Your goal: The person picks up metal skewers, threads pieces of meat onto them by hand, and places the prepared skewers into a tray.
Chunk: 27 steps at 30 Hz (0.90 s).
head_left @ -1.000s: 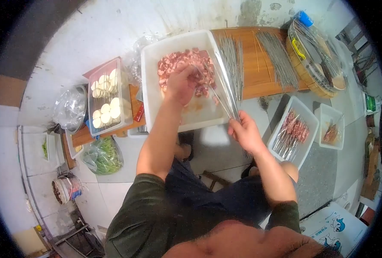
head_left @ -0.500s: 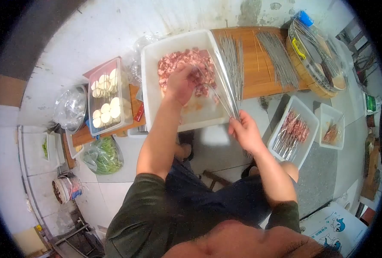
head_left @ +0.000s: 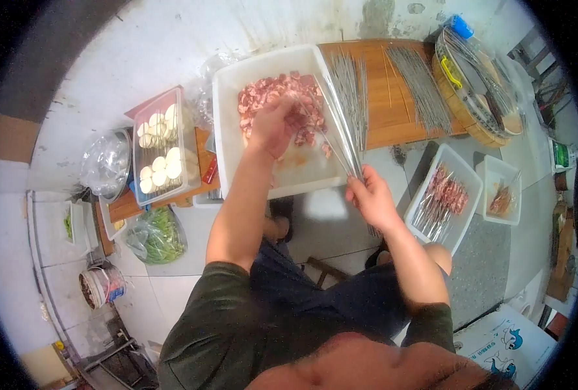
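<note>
Skewers (head_left: 345, 151) fan out from the right hand (head_left: 375, 200), its fingers clamped on their near ends, apparently to keep the tips towards the meat pieces (head_left: 256, 92) inside the white tub (head_left: 221, 140). Left hand (head_left: 271, 130) reaches into the meat; its exact grip cannot be told. Spare rods (head_left: 353, 97) lie beside the tub on the tabletop (head_left: 386, 133). Left forearm crosses the near rim.

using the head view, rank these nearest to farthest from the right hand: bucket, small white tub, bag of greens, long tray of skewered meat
From the right hand:
1. long tray, just to its right
2. small white tub, farther right
3. bag of greens, left
4. bucket, far left
</note>
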Tool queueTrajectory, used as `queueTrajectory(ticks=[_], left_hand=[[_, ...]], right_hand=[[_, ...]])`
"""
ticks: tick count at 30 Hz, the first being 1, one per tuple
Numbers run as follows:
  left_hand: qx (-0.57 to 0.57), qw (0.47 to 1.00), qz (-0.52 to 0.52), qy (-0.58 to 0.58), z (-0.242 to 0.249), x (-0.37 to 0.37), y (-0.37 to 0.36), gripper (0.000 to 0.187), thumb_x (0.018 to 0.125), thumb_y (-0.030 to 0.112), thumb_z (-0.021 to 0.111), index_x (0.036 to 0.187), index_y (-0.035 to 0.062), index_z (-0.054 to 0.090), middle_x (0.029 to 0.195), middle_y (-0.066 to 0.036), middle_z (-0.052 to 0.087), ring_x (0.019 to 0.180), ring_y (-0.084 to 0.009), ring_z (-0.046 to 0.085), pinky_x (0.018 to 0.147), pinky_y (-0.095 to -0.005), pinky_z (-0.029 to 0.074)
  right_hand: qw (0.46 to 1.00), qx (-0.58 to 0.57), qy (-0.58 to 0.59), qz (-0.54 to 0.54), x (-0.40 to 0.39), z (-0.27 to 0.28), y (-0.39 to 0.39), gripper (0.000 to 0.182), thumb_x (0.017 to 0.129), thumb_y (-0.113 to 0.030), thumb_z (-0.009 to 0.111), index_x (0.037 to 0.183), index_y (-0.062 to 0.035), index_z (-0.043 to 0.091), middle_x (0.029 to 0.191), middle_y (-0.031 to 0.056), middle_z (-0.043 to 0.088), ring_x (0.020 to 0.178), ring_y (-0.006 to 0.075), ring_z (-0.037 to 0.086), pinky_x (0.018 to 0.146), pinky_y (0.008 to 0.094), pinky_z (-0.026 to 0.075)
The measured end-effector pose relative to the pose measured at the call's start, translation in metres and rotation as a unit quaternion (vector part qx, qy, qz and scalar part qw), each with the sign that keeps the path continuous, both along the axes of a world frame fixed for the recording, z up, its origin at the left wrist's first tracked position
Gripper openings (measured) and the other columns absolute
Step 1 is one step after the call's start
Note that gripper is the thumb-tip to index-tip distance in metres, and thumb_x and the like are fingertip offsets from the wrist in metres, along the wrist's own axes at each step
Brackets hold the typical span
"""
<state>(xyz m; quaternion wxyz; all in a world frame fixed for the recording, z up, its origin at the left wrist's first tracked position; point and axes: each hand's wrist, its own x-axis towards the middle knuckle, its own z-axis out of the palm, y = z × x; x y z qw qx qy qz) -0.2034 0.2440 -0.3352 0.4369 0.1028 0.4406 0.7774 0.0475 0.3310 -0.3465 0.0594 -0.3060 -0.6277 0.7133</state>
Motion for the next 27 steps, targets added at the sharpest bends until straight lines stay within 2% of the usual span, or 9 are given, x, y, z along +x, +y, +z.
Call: queueTrajectory(ticks=[5,12,21,27], left_hand=[[0.005,0.999,0.037,-0.025,-0.002,0.002,0.004,0.018,0.1,0.016,0.052,0.1,0.0006,0.062,0.096,-0.01,0.067,0.084,-0.02,0.064,0.079,-0.0345,0.054],[0.016,0.997,0.08,-0.018,-0.005,-0.004,0.003,0.015,0.098,0.017,0.054,0.091,0.0044,0.06,0.088,-0.007,0.064,0.085,-0.0207,0.065,0.079,-0.0361,0.055],[0.031,0.993,0.11,-0.038,0.001,-0.004,0.002,0.012,0.095,0.014,0.053,0.095,0.0058,0.061,0.092,-0.006,0.066,0.089,-0.0206,0.066,0.082,-0.0369,0.054],[0.064,0.994,0.085,-0.021,-0.005,-0.008,0.001,0.013,0.096,0.014,0.053,0.1,0.0047,0.062,0.097,-0.007,0.067,0.089,-0.0203,0.066,0.082,-0.038,0.055]], right_hand=[[1.0,-0.003,0.004,-0.004,-0.001,-0.001,0.0,0.01,0.097,-0.015,0.053,0.098,-0.0055,0.054,0.069,-0.0002,0.058,0.057,0.0072,0.048,0.051,0.024,0.039],[1.0,0.001,0.004,0.002,0.002,0.001,-0.001,0.012,0.098,-0.016,0.053,0.098,-0.0046,0.054,0.07,-0.0001,0.059,0.058,0.0073,0.048,0.052,0.0238,0.039],[0.998,0.051,-0.011,0.021,0.008,-0.006,-0.002,0.014,0.097,-0.018,0.055,0.092,-0.0042,0.053,0.071,0.0001,0.06,0.061,0.0074,0.05,0.056,0.0248,0.041],[0.998,0.049,-0.026,0.021,0.007,-0.001,-0.001,0.016,0.097,-0.018,0.055,0.089,-0.0044,0.054,0.07,0.0,0.061,0.062,0.0076,0.05,0.058,0.0249,0.042]])
